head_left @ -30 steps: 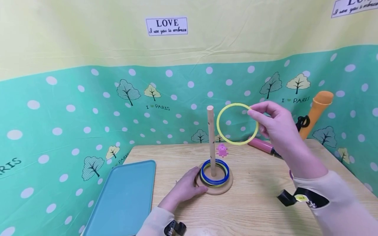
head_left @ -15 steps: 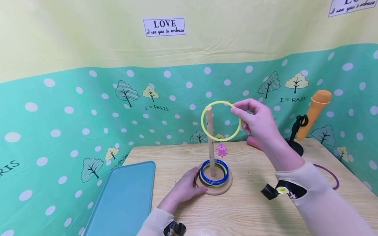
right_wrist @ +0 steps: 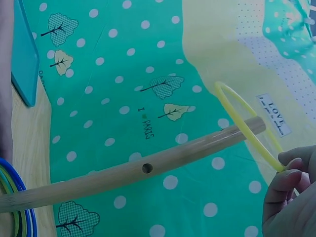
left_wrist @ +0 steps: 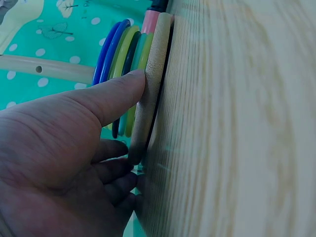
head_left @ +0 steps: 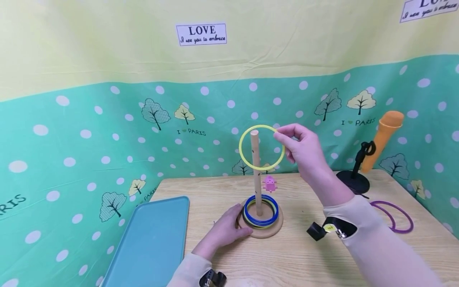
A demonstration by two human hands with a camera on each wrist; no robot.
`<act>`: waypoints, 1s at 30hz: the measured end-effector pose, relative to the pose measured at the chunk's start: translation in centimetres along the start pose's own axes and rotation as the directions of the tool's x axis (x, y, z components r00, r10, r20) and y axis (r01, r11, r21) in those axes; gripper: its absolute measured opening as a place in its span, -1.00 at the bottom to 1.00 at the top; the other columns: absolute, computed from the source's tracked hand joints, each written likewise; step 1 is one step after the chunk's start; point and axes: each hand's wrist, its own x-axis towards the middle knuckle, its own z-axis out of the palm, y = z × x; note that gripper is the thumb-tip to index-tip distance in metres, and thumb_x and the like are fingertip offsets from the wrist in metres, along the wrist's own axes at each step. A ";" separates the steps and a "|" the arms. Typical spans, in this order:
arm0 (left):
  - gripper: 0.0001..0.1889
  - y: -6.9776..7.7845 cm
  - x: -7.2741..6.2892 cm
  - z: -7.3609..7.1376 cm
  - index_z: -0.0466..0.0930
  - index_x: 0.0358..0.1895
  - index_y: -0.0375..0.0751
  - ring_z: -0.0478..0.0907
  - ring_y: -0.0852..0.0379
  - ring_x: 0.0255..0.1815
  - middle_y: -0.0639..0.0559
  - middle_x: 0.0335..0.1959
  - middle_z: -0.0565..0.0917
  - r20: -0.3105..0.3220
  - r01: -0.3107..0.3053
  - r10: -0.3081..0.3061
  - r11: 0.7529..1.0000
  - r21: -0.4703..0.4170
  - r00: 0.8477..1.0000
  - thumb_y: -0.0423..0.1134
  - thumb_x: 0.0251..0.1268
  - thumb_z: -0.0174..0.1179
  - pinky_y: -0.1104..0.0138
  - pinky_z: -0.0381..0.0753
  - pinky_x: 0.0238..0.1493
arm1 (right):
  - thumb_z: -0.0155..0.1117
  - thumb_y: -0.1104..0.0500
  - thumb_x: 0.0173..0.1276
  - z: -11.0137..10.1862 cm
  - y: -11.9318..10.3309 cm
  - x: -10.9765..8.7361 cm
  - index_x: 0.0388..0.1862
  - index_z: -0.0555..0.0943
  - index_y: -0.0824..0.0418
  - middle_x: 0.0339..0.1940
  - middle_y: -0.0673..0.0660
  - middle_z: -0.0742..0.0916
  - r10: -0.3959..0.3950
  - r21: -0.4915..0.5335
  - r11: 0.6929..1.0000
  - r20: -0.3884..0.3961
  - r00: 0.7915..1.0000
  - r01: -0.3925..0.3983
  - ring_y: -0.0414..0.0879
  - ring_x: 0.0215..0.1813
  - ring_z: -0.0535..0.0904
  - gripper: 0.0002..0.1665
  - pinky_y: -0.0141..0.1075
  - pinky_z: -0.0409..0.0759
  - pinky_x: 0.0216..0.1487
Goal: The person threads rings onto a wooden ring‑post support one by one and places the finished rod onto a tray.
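Note:
With thumb and fingertips my right hand (head_left: 301, 148) pinches a yellow ring (head_left: 240, 148) by its right side. In the right wrist view the ring (right_wrist: 237, 118) loops round the top end of the wooden peg (right_wrist: 98, 180). That peg (head_left: 257, 185) rises from a round wooden base (head_left: 265, 234). Low around it lies a stack of rings, with blue ones (left_wrist: 105, 49) on top and yellow, green and dark ones beneath. My left hand (head_left: 226, 227) holds the base's left edge, thumb at the rim beside the rings (left_wrist: 131, 111) and fingers bent at the edge.
A blue-green tray (head_left: 154, 239) lies on the left. Behind the peg sits a small pink toy (head_left: 269, 184). Two purple rings (head_left: 411, 223) lie at the right, near an orange microphone (head_left: 380, 143) on a black stand (head_left: 353, 184). A patterned cloth (head_left: 118, 151) backs the table.
My right hand has moved left with the yellow ring, from beside the peg to around its top end. My left hand stays at the base.

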 end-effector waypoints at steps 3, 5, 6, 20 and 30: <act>0.01 0.0 0.0 0.0 0.24 0.69 -0.45 0.24 -0.38 0.70 -0.44 0.69 0.28 0.000 0.000 0.000 1.000 -0.002 1.000 0.01 0.41 0.57 -0.21 0.24 0.69 | 0.50 0.02 0.59 0.2 0.4 0.1 0.13 0.74 0.20 -0.26 0.06 0.63 0.009 0.000 1.000 0.000 1.000 -0.009 -0.16 -0.52 0.45 -0.68 -0.43 0.48 -0.56; 0.01 0.0 0.0 0.0 0.25 0.69 -0.45 0.24 -0.38 0.70 -0.45 0.69 0.28 0.000 -0.001 0.001 1.000 -0.002 1.000 0.01 0.41 0.57 -0.22 0.24 0.69 | 0.50 0.02 0.60 0.3 0.7 0.1 0.14 0.73 0.20 -0.27 0.05 0.62 0.017 -0.002 1.000 0.001 1.000 -0.017 -0.17 -0.52 0.44 -0.67 -0.43 0.48 -0.56; 0.00 0.0 0.0 0.0 0.25 0.69 -0.45 0.24 -0.38 0.70 -0.45 0.69 0.28 0.001 -0.002 0.002 1.000 -0.002 1.000 0.01 0.40 0.57 -0.22 0.24 0.69 | 0.49 0.02 0.60 0.4 0.9 0.2 0.14 0.73 0.21 -0.27 0.05 0.62 0.022 -0.002 1.000 0.001 1.000 -0.022 -0.17 -0.52 0.44 -0.67 -0.43 0.48 -0.56; 0.00 0.1 0.0 0.0 0.25 0.69 -0.45 0.25 -0.36 0.70 -0.43 0.69 0.29 0.006 0.002 -0.002 1.000 0.005 1.000 0.02 0.41 0.56 -0.21 0.25 0.69 | 0.46 0.06 0.62 0.4 3.5 -0.1 0.16 0.70 0.22 -0.17 0.07 0.61 0.106 0.002 0.994 -0.003 0.994 -0.106 -0.22 -0.49 0.45 -0.69 -0.45 0.49 -0.51; 0.00 0.1 0.0 -0.1 0.25 0.69 -0.44 0.26 -0.36 0.70 -0.44 0.68 0.29 0.001 -0.006 0.006 1.000 0.008 1.000 0.02 0.40 0.56 -0.20 0.25 0.69 | 0.46 0.07 0.62 0.7 6.0 -0.7 0.20 0.69 0.23 -0.19 0.06 0.61 0.182 0.024 0.983 -0.013 0.983 -0.181 -0.23 -0.50 0.44 -0.66 -0.46 0.49 -0.53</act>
